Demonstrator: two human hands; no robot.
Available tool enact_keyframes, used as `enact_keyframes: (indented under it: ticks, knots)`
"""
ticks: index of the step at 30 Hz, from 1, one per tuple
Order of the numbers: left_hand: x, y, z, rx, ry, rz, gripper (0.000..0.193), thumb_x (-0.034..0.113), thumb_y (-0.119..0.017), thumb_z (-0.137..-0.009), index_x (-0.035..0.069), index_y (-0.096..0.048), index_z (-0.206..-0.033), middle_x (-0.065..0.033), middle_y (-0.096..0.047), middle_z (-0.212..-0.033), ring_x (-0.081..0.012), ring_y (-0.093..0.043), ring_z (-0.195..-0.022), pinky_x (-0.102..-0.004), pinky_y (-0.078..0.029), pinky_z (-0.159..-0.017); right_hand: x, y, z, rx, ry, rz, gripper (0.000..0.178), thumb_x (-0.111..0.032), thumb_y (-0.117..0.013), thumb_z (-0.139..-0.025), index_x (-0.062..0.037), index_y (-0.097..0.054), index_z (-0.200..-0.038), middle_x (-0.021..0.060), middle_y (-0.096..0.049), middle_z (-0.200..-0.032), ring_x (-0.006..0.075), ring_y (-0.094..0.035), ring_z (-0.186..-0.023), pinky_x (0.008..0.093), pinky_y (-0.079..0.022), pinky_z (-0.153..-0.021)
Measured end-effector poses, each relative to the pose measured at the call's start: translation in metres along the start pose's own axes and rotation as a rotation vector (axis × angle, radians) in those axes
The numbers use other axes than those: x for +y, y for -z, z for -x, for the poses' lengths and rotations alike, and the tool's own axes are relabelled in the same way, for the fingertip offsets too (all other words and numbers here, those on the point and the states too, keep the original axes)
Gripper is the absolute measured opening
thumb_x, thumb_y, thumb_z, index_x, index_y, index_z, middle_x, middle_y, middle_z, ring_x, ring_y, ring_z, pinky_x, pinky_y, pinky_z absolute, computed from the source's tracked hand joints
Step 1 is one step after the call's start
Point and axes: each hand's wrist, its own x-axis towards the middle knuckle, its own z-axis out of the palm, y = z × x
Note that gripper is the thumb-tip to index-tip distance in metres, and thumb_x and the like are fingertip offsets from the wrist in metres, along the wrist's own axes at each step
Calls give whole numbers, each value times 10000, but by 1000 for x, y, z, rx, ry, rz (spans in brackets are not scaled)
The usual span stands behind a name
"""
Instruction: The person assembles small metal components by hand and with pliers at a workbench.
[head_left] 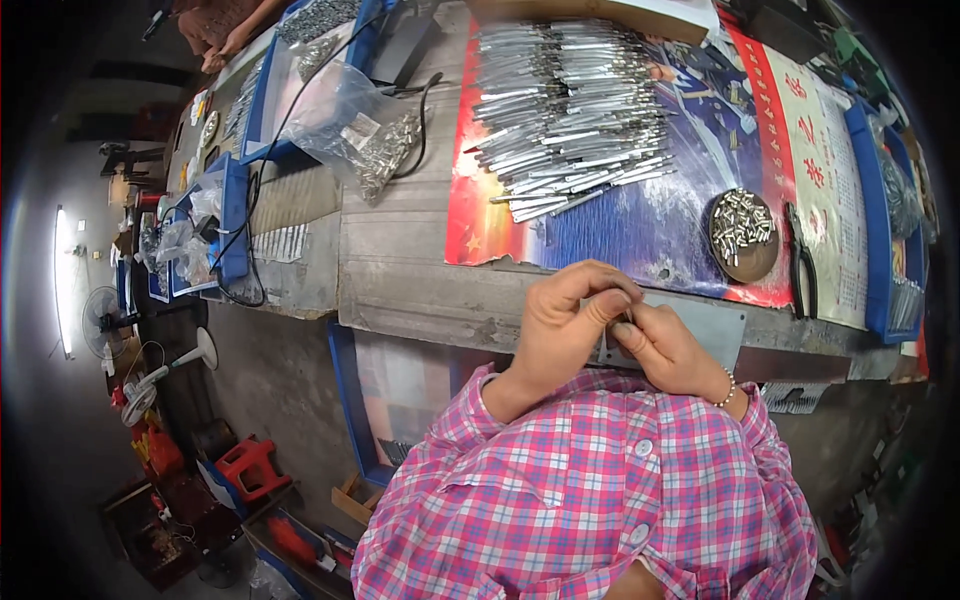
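Observation:
Close in front of my plaid shirt, at the near edge of the bench, my two hands meet. My left hand (570, 325) is closed, thumb pressed against the curled fingers. My right hand (668, 348) touches it from the right, also pinched closed. Whatever sits between the fingertips is small and mostly hidden by them. Beyond the hands lies a wide pile of slim silver metal rods (570, 120) on a colourful poster sheet (690, 230). Right of it, a round brown dish (748, 274) holds small metal sleeves (738, 222). Black-handled pliers (803, 270) lie beside the dish.
A blue bin (888, 220) stands at the right edge of the bench. At the left are a clear bag (385, 150) of metal parts, more blue bins (235, 215) and a black cable (257, 190). A blue-edged tray (345, 400) is below the bench edge. Another person's hand (215, 55) shows far left.

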Motion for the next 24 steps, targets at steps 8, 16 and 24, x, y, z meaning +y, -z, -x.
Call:
enact_keyframes:
  ticks: [8, 16, 24]
  knots:
    - [-55, -7, -13, -369, 80, 1140, 221, 254, -597, -828, 41, -550, -794, -43, -553, -729, -151, -572, -733, -340, -426, -840, 3, -7, 1, -441, -355, -1285, 311, -289, -401, -942, -35, -431, -765, -14, -311, -544, 67, -276, -429, 212, -240, -396]
    - [-20, 4, -5, 57, -220, -287, 91, 35, -554, -847, -29, -567, -910, -84, -613, -844, -105, -564, -735, -215, -452, -660, 12, -6, -5, 140, -43, 124, 236, -210, -426, -914, 22, -459, -894, 154, -449, -625, 307, -437, -502, 385, -375, -512]
    - [-52, 3, -6, -153, 131, 622, 172, 172, -571, -857, 17, -527, -794, -53, -550, -743, -168, -567, -703, -328, -469, -774, 20, -7, 1, -400, -369, -1099, 256, -259, -388, -948, -39, -469, -845, -17, -389, -578, 85, -361, -476, 232, -295, -444]
